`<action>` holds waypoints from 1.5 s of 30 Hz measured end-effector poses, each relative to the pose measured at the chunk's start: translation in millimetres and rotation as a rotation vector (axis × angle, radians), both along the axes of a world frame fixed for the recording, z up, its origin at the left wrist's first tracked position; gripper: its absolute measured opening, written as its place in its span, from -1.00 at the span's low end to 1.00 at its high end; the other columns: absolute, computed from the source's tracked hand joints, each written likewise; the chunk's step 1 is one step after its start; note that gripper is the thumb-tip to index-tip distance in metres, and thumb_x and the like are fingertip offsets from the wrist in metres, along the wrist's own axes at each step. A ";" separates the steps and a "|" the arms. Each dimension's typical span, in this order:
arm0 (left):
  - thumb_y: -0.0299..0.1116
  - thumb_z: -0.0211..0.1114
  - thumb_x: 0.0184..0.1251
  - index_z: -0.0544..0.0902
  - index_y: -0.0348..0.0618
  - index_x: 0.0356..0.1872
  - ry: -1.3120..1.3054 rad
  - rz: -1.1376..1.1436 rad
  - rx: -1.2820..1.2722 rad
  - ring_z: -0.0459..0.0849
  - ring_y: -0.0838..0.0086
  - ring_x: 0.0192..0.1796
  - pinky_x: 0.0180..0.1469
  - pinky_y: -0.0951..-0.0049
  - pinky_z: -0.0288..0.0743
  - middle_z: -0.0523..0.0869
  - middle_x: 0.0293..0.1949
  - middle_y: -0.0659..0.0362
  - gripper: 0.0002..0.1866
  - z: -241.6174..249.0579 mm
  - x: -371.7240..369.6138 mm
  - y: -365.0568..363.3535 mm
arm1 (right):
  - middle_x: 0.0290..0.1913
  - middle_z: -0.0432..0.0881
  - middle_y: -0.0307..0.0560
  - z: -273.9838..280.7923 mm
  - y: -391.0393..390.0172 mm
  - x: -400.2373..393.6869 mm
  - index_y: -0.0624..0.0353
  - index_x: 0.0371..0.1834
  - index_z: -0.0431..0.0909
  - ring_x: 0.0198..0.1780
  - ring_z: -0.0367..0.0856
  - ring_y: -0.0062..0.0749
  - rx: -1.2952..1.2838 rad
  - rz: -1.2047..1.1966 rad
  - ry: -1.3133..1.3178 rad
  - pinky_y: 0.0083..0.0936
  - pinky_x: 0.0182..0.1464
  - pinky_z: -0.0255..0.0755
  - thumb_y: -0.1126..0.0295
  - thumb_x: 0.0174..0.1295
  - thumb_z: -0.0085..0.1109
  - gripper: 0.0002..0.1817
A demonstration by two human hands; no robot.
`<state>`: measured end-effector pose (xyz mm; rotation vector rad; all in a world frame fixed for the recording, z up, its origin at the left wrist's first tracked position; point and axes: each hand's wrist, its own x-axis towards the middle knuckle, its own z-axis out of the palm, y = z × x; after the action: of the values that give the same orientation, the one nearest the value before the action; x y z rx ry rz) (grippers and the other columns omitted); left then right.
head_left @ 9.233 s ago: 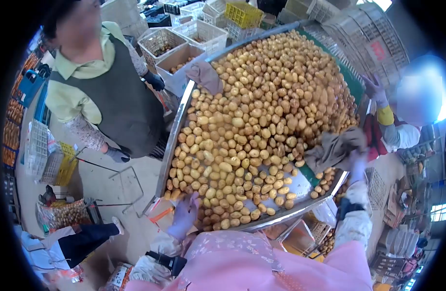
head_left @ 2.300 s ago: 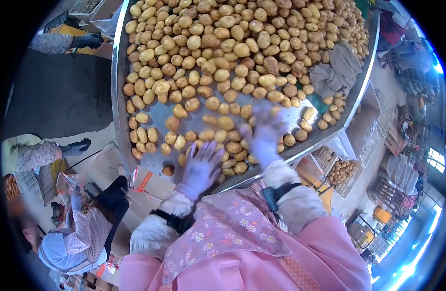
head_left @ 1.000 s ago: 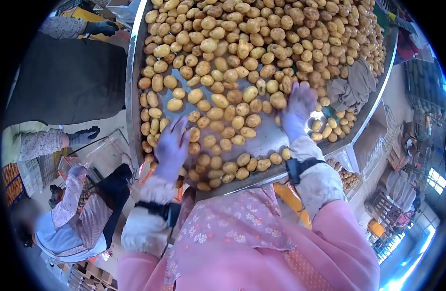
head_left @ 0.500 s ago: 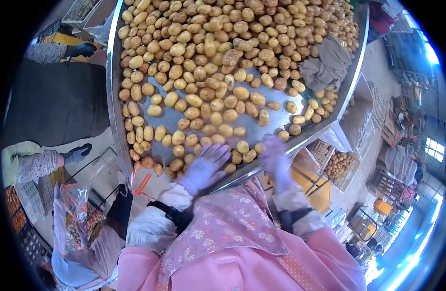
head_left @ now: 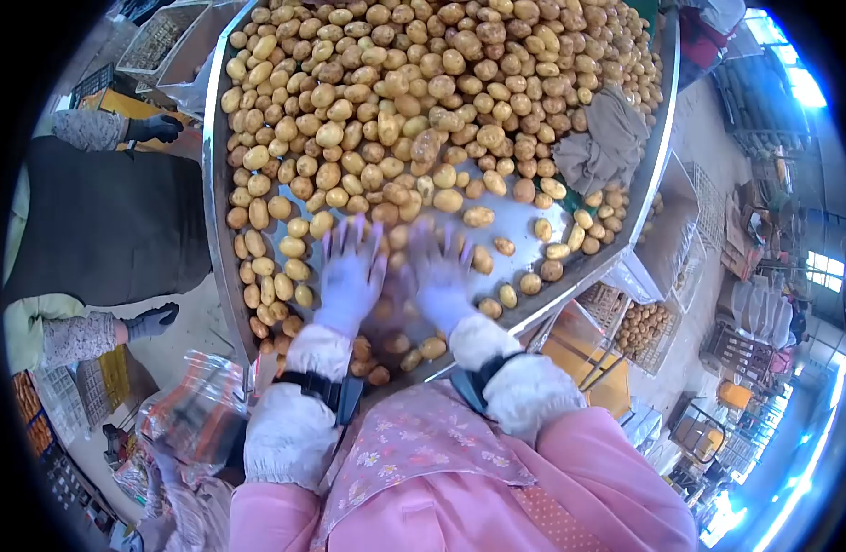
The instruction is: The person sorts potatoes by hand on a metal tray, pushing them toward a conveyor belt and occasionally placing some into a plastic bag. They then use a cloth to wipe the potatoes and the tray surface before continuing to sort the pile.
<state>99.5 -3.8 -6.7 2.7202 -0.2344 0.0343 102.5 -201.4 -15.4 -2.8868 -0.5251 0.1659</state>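
Note:
A metal sorting table [head_left: 524,216] bears a big heap of potatoes [head_left: 395,83]. Both my hands wear pale purple gloves and reach over the near part of it. My left hand [head_left: 347,281] is open, fingers spread and pointing away from me, against potatoes at its fingertips. Beside it my right hand [head_left: 441,281] is open too, fingers spread and slightly blurred, with potatoes just beyond and next to them. Several potatoes lie between my wrists and the near rim. A crumpled grey-brown cloth [head_left: 602,143] lies on the heap at the right.
To the left stands a person in a dark apron [head_left: 110,221] with dark gloves. Another person [head_left: 188,501] is low at the lower left, near a clear plastic bag [head_left: 197,405]. On the right, beyond the raised metal rim [head_left: 657,184], a crate of potatoes [head_left: 644,331] sits on the floor.
Both hands have moved forward from the near rim onto the table and closer together. Potatoes around them have shifted. The person at the lower left has moved lower, and the bag has shifted.

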 end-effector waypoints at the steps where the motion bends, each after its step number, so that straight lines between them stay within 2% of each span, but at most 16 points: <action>1: -0.19 0.25 0.42 0.45 -0.17 0.47 0.049 -0.025 0.047 0.28 -0.05 0.57 0.61 -0.10 0.06 0.42 0.49 -0.09 -0.37 -7.8 -23.9 11.7 | 0.45 0.46 0.18 2.3 9.0 -8.0 0.04 0.31 0.60 0.42 0.43 0.29 0.074 0.014 -0.055 0.17 0.52 0.17 -0.01 0.33 0.21 -0.44; 4: -0.20 0.28 0.34 0.48 -0.23 0.44 0.187 0.019 -0.062 0.41 -0.14 0.46 0.54 -0.10 0.21 0.51 0.39 -0.15 -0.35 -13.4 -84.9 50.4 | 0.49 0.41 0.14 19.2 -3.8 30.0 0.02 0.33 0.59 0.42 0.42 0.25 -0.019 -0.021 0.326 0.10 0.49 0.25 0.12 0.37 0.20 -0.50; 8: -0.21 0.30 0.34 0.60 -0.14 0.32 0.127 0.093 -0.120 0.48 -0.10 0.36 0.39 -0.10 0.33 0.56 0.34 -0.09 -0.46 -8.5 -79.4 64.3 | 0.41 0.51 0.05 30.0 30.6 164.2 0.02 0.19 0.62 0.42 0.42 0.09 0.454 -0.072 -0.360 0.02 0.40 0.37 0.37 0.32 0.20 -0.63; 14: -0.38 0.30 0.36 0.61 -0.16 0.31 -0.119 0.204 -0.254 0.53 -0.10 0.33 0.40 -0.09 0.33 0.60 0.30 -0.12 -0.52 4.1 45.2 34.5 | 0.19 0.68 -0.03 -21.1 -19.5 77.0 0.05 0.10 0.64 0.27 0.58 0.01 0.229 0.171 -0.071 -0.15 0.25 0.53 0.48 0.25 0.16 -0.66; 17: -0.39 0.26 0.41 0.61 -0.19 0.30 -0.165 0.205 -0.372 0.55 -0.09 0.30 0.38 -0.04 0.37 0.61 0.29 -0.13 -0.56 -11.3 60.9 37.3 | -0.03 0.72 -0.05 9.4 -79.0 51.7 0.05 0.10 0.61 0.03 0.74 -0.11 0.294 -0.130 0.357 -0.13 0.06 0.62 0.42 0.48 0.06 -0.78; 19: -0.38 0.22 0.45 0.62 -0.21 0.28 -0.208 0.247 -0.324 0.58 -0.09 0.27 0.34 0.00 0.42 0.61 0.29 -0.11 -0.58 -16.5 46.3 31.0 | -0.09 0.73 0.14 21.3 -112.5 46.9 0.22 0.06 0.59 -0.02 0.72 -0.03 0.449 -0.663 0.561 -0.25 0.05 0.55 0.30 0.59 -0.04 -0.74; 21: -0.39 0.17 0.50 0.61 -0.26 0.27 -0.110 0.206 -0.414 0.61 -0.08 0.23 0.32 0.00 0.46 0.63 0.25 -0.12 -0.62 -7.3 16.5 3.3 | -0.18 0.73 0.08 -0.2 -114.5 28.6 0.28 0.05 0.57 -0.12 0.71 -0.14 0.604 -0.609 0.105 -0.29 0.02 0.54 0.33 0.62 -0.08 -0.73; 24: -0.30 0.16 0.59 0.49 -0.29 0.42 0.082 -0.069 -0.629 0.60 -0.03 0.26 0.40 0.10 0.41 0.63 0.26 -0.12 -0.52 9.6 -22.3 -50.1 | -0.06 0.71 -0.01 0.4 -67.7 5.1 0.33 0.22 0.54 -0.01 0.65 -0.40 1.024 -0.672 0.474 -0.38 0.11 0.51 0.26 0.69 -0.14 -0.63; 27: -0.14 0.19 0.64 0.34 -0.31 0.54 0.450 0.065 -0.967 0.55 0.15 0.38 0.47 0.22 0.34 0.62 0.30 -0.06 -0.37 25.7 -43.6 -79.9 | -0.11 0.74 0.11 3.6 -20.5 -21.4 0.32 0.19 0.61 -0.04 0.70 -0.22 1.292 -0.951 0.542 -0.35 0.11 0.56 0.13 0.70 -0.18 -0.52; 34: -0.11 0.19 0.66 0.30 -0.29 0.55 0.646 0.200 -1.110 0.64 0.32 0.14 0.31 0.30 0.50 0.66 0.13 0.08 -0.36 52.7 -63.0 -72.0 | -0.10 0.73 0.31 27.4 -40.8 -20.2 0.37 0.19 0.58 -0.03 0.71 0.07 0.574 -0.476 0.594 -0.26 0.09 0.58 0.01 0.69 -0.19 -0.43; 36: -0.31 0.14 0.66 0.44 -0.23 0.46 0.948 0.538 -1.712 0.66 0.50 -0.04 0.02 0.49 0.58 0.65 0.04 0.15 -0.54 54.2 -69.8 -75.5 | -0.07 0.73 0.20 33.1 -48.6 -13.8 0.33 0.22 0.58 -0.03 0.71 0.00 0.530 -0.513 0.802 -0.24 0.10 0.57 0.06 0.69 -0.19 -0.47; 37: -0.31 0.14 0.66 0.44 -0.23 0.46 0.950 0.534 -1.712 0.66 0.50 -0.04 0.02 0.49 0.58 0.65 0.04 0.15 -0.54 54.4 -70.3 -77.6 | -0.07 0.73 0.20 39.6 -47.1 -14.1 0.33 0.22 0.58 -0.03 0.71 0.00 0.530 -0.515 0.799 -0.24 0.10 0.57 0.06 0.69 -0.19 -0.47; 40: -0.28 0.18 0.63 0.57 -0.16 0.28 0.806 0.549 -1.320 0.71 0.46 -0.21 -0.20 0.40 0.60 0.73 -0.12 0.21 -0.66 45.7 -71.7 -88.4 | -0.11 0.63 -0.15 30.9 -22.3 -22.3 0.23 0.28 0.50 -0.10 0.65 -0.41 1.643 -0.829 0.636 -0.42 0.05 0.56 0.30 0.58 0.12 -0.67; 41: -0.28 0.18 0.63 0.57 -0.16 0.28 0.801 0.563 -1.315 0.71 0.46 -0.21 -0.20 0.40 0.60 0.73 -0.12 0.21 -0.66 40.4 -76.5 -93.4 | -0.11 0.63 -0.15 20.8 -27.4 -34.5 0.23 0.28 0.50 -0.10 0.65 -0.41 1.645 -0.824 0.651 -0.42 0.05 0.56 0.30 0.58 0.12 -0.67; 43: -0.24 0.27 0.51 0.66 -0.09 0.17 0.505 0.179 -0.488 0.77 0.22 -0.21 -0.22 0.21 0.63 0.77 -0.11 0.11 -0.69 32.6 -82.2 -97.3 | -0.07 0.61 -0.17 24.6 -42.7 -45.7 0.20 0.25 0.50 -0.05 0.57 -0.59 0.919 -0.260 0.495 -0.59 0.07 0.49 0.35 0.51 0.24 -0.67; 45: -0.20 0.31 0.40 0.73 -0.03 0.06 0.641 0.097 -0.420 0.77 0.05 -0.07 -0.07 0.12 0.64 0.78 -0.07 0.05 -0.71 41.5 -80.1 -91.3 | -0.31 0.58 -0.32 -38.2 -93.7 -29.3 0.13 -0.01 0.57 -0.24 0.55 -0.64 1.122 -0.672 0.749 -0.56 -0.21 0.50 0.34 0.49 0.26 -0.85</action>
<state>19.4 -95.0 34.7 2.1851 0.0873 -0.6698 73.2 -295.1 -53.6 -1.5819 0.3958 0.5725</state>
